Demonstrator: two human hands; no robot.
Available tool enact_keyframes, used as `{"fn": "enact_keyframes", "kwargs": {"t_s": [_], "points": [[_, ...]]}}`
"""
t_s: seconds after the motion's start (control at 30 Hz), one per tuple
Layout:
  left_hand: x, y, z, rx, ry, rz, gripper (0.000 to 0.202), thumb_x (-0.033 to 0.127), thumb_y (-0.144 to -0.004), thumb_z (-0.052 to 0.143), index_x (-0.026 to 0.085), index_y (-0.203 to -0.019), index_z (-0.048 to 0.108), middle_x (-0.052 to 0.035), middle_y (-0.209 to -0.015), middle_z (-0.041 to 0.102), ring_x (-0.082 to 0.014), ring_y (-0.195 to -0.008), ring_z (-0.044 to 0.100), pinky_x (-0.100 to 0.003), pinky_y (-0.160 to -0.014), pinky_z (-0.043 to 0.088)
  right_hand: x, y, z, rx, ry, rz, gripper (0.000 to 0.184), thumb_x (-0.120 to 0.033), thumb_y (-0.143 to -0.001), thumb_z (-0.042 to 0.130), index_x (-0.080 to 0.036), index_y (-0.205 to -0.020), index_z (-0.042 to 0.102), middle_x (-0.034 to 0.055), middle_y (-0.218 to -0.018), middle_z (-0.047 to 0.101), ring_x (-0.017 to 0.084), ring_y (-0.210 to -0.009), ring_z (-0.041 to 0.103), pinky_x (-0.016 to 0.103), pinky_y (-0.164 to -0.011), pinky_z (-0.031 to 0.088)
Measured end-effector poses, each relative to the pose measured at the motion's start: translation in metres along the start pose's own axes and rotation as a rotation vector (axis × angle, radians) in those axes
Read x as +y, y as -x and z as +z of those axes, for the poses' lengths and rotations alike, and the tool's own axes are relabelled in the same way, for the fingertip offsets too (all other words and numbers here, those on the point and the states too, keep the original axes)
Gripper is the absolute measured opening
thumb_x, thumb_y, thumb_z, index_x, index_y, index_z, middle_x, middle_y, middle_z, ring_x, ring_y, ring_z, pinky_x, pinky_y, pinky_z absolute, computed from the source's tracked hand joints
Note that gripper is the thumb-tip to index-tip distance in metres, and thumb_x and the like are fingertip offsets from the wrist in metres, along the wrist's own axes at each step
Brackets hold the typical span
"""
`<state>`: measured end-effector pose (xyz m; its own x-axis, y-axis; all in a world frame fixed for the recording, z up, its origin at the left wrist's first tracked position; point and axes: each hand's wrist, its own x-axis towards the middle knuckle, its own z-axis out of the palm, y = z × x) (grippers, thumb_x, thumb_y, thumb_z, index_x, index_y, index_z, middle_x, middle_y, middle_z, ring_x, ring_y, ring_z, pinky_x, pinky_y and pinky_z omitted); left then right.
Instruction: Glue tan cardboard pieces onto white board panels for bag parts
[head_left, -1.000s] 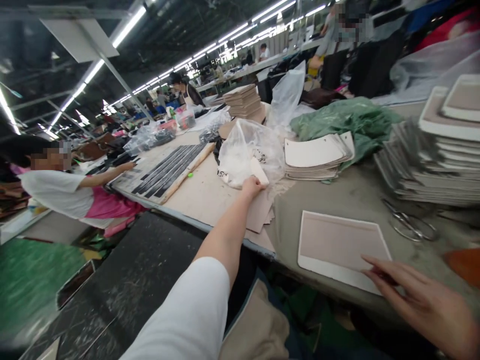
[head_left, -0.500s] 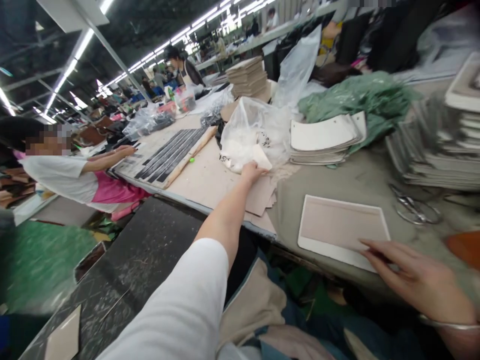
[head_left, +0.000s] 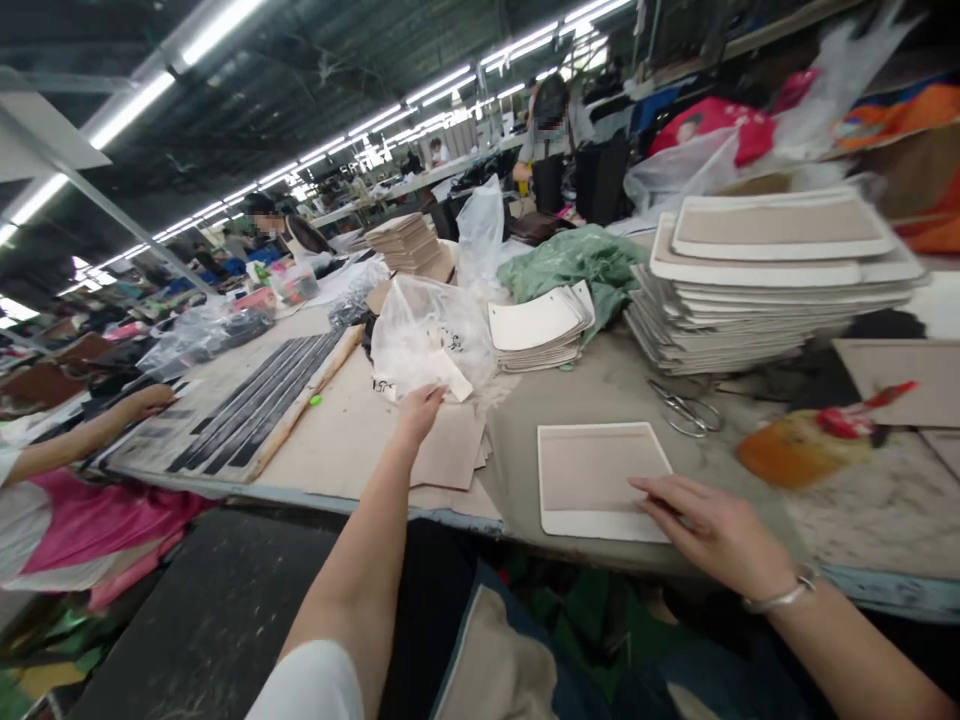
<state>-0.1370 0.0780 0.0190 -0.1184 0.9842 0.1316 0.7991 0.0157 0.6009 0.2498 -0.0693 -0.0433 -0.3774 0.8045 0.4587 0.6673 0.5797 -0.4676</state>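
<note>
Our left hand [head_left: 421, 412]: fingers together at white strip [head_left: 452, 374], grip unclear | our right hand [head_left: 697, 518]: half open, nothing visibly held, fingertips over panel's [head_left: 589, 470] right end | panel: near right, long axis left–right, right hand nearer

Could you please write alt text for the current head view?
A person's left hand touches a white piece at a plastic bag; the right hand is at a white-edged beige panel. Scissors and stacked panels lie beyond.

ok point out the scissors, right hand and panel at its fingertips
Scissors [head_left: 680, 406]: head view, around the pivot
Right hand [head_left: 718, 524]: head view, back of hand
Panel [head_left: 589, 478]: head view, beige middle
</note>
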Motion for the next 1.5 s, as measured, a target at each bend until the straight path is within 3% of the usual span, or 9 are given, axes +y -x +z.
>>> {"fn": "enact_keyframes", "kwargs": {"t_s": [0.13,0.23,0.33,0.43,0.57,0.7,0.97,1.27,1.5], "points": [[0.041,0.048,-0.009,-0.043,0.285,0.211,0.031,0.041,-0.079,0.056,0.016,-0.094,0.068,-0.0059,-0.092,0.070,-0.0184,-0.084,0.063,-0.028,-0.076,0.048,-0.016,-0.009,-0.013,0.142,-0.109,0.063,0.037,-0.024,-0.087,0.053,-0.025,-0.123,0.051,0.0049,-0.099,0.063,0.015,-0.085,0.061,0.026,-0.076,0.049],[0.087,0.086,-0.003,-0.344,0.539,0.410,0.018,0.033,-0.078,0.063,0.018,-0.080,0.071,-0.0065,-0.090,0.070,-0.0189,-0.085,0.063,-0.029,-0.079,0.048,-0.037,-0.025,-0.028,0.162,-0.180,0.065,0.060,-0.032,-0.081,0.062,-0.024,-0.135,0.037,0.0094,-0.121,0.055,0.021,-0.109,0.052,0.035,-0.094,0.043],[0.123,0.111,0.015,-0.648,0.701,0.467,0.016,0.031,-0.078,0.063,0.017,-0.079,0.072,-0.0078,-0.089,0.070,-0.0175,-0.076,0.064,-0.027,-0.069,0.050,-0.055,-0.043,-0.037,-0.037,-0.349,0.014,0.090,-0.044,-0.070,0.071,-0.020,-0.142,0.024,0.0127,-0.134,0.044,0.026,-0.122,0.041,0.041,-0.102,0.034],[0.130,0.123,0.039,-0.745,0.802,0.349,0.021,0.035,-0.079,0.060,0.018,-0.078,0.071,-0.0073,-0.081,0.070,-0.0157,-0.065,0.062,-0.027,-0.060,0.050,-0.055,-0.053,-0.033,-0.290,-0.569,0.087,0.083,-0.044,-0.070,0.069,-0.019,-0.140,0.031,0.0083,-0.111,0.060,0.021,-0.099,0.057,0.034,-0.088,0.044],[0.108,0.126,0.073,-0.598,0.875,0.083,0.020,0.036,-0.075,0.063,0.018,-0.070,0.069,-0.0046,-0.065,0.067,-0.0135,-0.056,0.057,-0.024,-0.054,0.045,-0.029,-0.048,-0.021,-0.276,-0.650,0.316,0.042,-0.039,-0.074,0.065,-0.017,-0.110,0.061,0.0023,-0.087,0.064,0.017,-0.079,0.058,0.027,-0.073,0.046],[0.096,0.122,0.094,-0.484,0.942,-0.115,0.019,0.033,-0.065,0.071,0.016,-0.070,0.065,-0.0026,-0.059,0.065,-0.0121,-0.053,0.055,-0.021,-0.048,0.039,-0.005,-0.042,-0.017,-0.244,-0.725,0.546,0.029,-0.044,-0.073,0.064,-0.015,-0.077,0.063,-0.0015,-0.064,0.057,0.012,-0.060,0.051,0.023,-0.056,0.041],[0.102,0.124,0.116,-0.505,1.045,-0.283,0.029,0.035,-0.063,0.073,0.015,-0.081,0.062,-0.0023,-0.061,0.066,-0.0109,-0.054,0.058,-0.020,-0.051,0.044,0.008,-0.045,-0.012,-0.064,-0.674,0.598,0.031,-0.042,-0.070,0.065,-0.017,-0.089,0.062,0.0007,-0.087,0.062,0.015,-0.076,0.056,0.025,-0.068,0.044],[0.100,0.112,0.092,-0.713,1.103,-0.234,0.051,0.030,-0.052,0.080,0.017,-0.097,0.060,-0.0042,-0.085,0.066,-0.0147,-0.070,0.063,-0.025,-0.060,0.052,0.015,-0.046,-0.005,0.007,-0.328,0.592,0.029,-0.036,-0.071,0.063,-0.019,-0.094,0.066,0.0024,-0.097,0.068,0.021,-0.091,0.061,0.032,-0.084,0.045],[0.087,0.105,0.113,-0.421,0.624,-0.109,0.021,0.040,-0.070,0.061,0.018,-0.070,0.060,0.0011,-0.054,0.059,-0.0120,-0.049,0.052,-0.022,-0.049,0.040,0.020,-0.054,0.004,0.030,-0.229,0.566,0.028,-0.037,-0.074,0.060,-0.023,-0.099,0.064,0.0004,-0.098,0.068,0.021,-0.091,0.062,0.034,-0.085,0.046]]}}
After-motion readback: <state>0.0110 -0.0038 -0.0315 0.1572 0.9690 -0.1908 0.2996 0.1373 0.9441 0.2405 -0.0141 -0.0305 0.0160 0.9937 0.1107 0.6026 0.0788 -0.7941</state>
